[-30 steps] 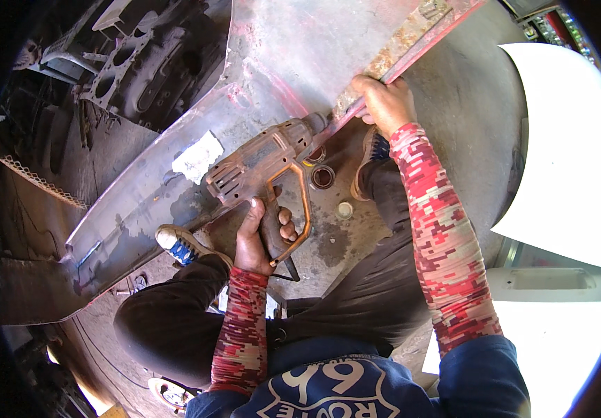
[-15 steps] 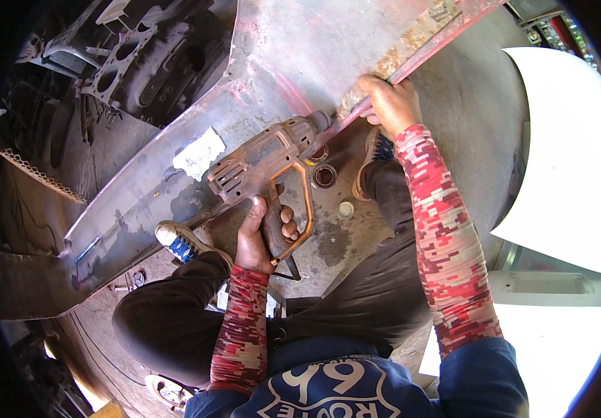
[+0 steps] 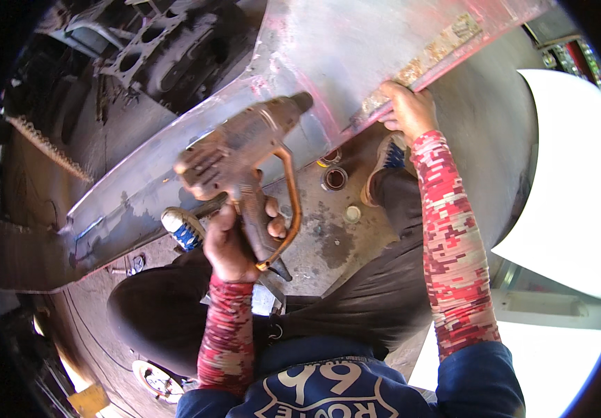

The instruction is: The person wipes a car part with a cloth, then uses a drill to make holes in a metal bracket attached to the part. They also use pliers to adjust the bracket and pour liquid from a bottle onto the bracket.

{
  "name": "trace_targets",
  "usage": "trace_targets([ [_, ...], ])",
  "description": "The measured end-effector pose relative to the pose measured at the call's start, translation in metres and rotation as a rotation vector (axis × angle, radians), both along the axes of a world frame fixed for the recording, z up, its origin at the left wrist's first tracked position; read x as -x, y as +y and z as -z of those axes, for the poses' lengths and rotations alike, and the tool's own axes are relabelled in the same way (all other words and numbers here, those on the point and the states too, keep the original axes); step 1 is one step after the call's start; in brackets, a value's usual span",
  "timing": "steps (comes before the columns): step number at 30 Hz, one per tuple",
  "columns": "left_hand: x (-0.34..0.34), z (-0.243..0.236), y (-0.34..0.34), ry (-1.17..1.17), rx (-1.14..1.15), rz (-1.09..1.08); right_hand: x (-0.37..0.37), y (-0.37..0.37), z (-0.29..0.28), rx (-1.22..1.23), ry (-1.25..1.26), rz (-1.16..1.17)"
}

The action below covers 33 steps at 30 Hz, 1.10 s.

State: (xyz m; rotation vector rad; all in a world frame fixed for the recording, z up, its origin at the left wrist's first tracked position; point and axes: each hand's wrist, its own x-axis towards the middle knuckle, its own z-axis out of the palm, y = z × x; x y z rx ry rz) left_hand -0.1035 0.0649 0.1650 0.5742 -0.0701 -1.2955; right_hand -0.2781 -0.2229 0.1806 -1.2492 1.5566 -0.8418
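My left hand (image 3: 229, 245) is wrapped round the handle of a worn brown heat gun (image 3: 241, 150) with an orange guard loop. Its dark nozzle points up and right, over the grey body panel (image 3: 346, 52). That long curved panel, with pink and bare patches, stretches from the top right to the far left. At its right edge my right hand (image 3: 412, 113) grips the rim, thumb on top and fingers curled beneath. Just beyond these fingers runs a rusty, flaking strip (image 3: 440, 54) along the edge.
Small open tins (image 3: 334, 178) and a little round lid (image 3: 351, 214) sit on the stained floor between my feet. A dirty engine block (image 3: 154, 59) lies at the back left. To the right stands a large white panel (image 3: 565, 174). A yellow piece (image 3: 88, 401) lies at lower left.
The heat gun has swung left and up in my left hand, its nozzle away from the panel's edge by my right hand. The panel and right hand appear slightly further right.
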Motion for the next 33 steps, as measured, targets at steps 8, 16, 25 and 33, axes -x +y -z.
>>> trace_targets([
  [8, -0.131, -0.157, 0.118, -0.691, 0.213, -0.514, 0.031, -0.036, 0.023, -0.191, 0.021, -0.252],
  [16, -0.233, -0.172, 0.274, -1.296, -0.445, -1.074, 0.055, -0.079, 0.037, -0.172, 0.063, -0.308],
  [25, -0.151, 0.12, 0.367, -0.993, -1.376, -0.781, 0.05, -0.07, 0.021, -0.159, 0.081, -0.219],
  [33, -0.082, 0.259, 0.39, -1.282, -1.747, -0.197, 0.05, -0.064, 0.009, -0.106, 0.124, -0.163],
])
